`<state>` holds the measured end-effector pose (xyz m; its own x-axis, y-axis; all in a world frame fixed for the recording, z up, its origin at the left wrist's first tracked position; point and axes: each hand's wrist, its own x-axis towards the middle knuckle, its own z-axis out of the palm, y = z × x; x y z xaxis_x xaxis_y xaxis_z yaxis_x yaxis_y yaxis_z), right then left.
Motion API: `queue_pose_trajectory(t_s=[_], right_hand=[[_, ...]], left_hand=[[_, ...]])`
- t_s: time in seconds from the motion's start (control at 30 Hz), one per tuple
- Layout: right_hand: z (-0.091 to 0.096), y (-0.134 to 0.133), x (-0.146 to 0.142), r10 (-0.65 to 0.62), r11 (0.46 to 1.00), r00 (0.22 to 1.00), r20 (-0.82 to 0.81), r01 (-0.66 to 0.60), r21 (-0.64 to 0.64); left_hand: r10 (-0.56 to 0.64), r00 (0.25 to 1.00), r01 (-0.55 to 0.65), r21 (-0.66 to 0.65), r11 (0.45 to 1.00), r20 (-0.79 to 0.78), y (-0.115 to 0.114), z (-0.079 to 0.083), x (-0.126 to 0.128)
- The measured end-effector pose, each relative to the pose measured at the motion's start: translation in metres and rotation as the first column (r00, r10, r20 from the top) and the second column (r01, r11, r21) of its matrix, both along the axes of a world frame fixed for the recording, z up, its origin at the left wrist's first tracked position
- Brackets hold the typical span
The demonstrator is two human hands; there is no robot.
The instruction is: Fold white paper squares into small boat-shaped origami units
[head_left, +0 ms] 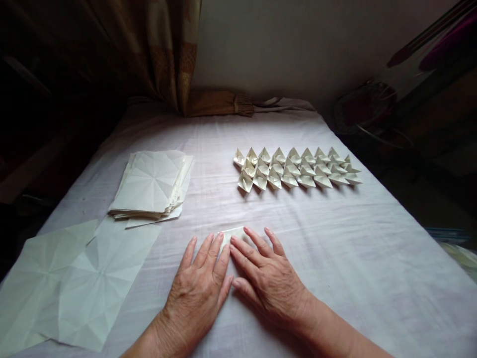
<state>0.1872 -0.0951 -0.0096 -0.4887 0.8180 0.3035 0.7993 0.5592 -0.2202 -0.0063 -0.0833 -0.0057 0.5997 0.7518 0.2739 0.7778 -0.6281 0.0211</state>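
A small piece of folded white paper [233,233] lies flat on the cloth, mostly covered by fingers. Pressing on its left part is my left hand [199,283], palm down with the fingers stretched out. From the other side my right hand [268,273] rests on it, fingers spread and flat. The tips of both hands nearly meet over the paper, and the thumbs come close together below it. How the paper is folded underneath cannot be made out.
Creased white sheets [100,278] lie at the left, below a stack of creased square papers [152,181]. Rows of small folded paper boats [298,169] stand at the right. A pale cloth [354,258] covers the surface; a brown curtain [175,54] hangs behind.
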Motion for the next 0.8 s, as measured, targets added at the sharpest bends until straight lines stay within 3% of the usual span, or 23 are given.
queue_pose_trajectory(t_s=[0.23,0.37,0.6,0.8], right_hand=[[0.004,0.003,0.011,-0.150,0.988,0.982,-0.118,0.153,0.019],[0.005,0.005,0.014,-0.142,0.988,0.979,-0.147,0.149,0.037],[0.005,0.003,0.014,-0.100,0.994,0.994,-0.039,0.101,0.029],[0.004,0.006,0.018,-0.145,0.988,0.973,-0.181,0.153,0.031]], left_hand=[[0.010,1.000,-0.010,-0.021,1.000,0.026,0.000,0.000,0.001],[-0.006,1.000,0.007,-0.036,0.999,0.029,0.000,0.000,0.000],[-0.005,0.999,0.007,-0.056,0.998,0.034,0.001,-0.001,0.000],[-0.031,0.999,0.032,-0.061,0.998,0.025,0.006,0.010,-0.004]])
